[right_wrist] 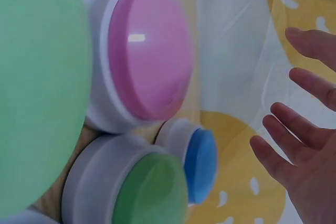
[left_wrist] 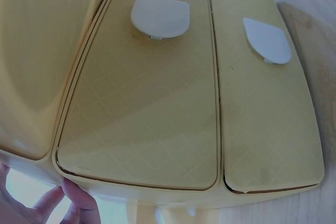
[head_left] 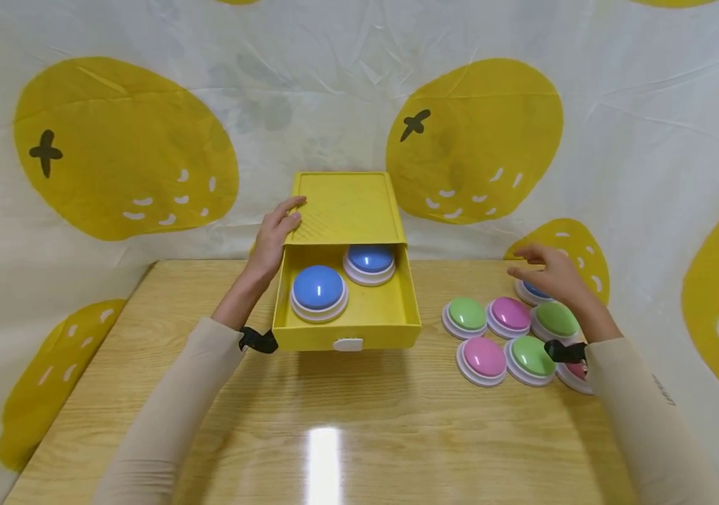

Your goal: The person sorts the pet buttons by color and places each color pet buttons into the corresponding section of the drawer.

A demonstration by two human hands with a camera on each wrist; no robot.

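One blue button (right_wrist: pixel 201 165) seemingly below fingers (right_wrist: pixel 295 120)

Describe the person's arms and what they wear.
The left sleeve and right sleeve are long and beige; the right one bears a small dark marking, too small to read. Both the left wrist strap and right wrist strap are black. The left grip and right grip are ungloved.
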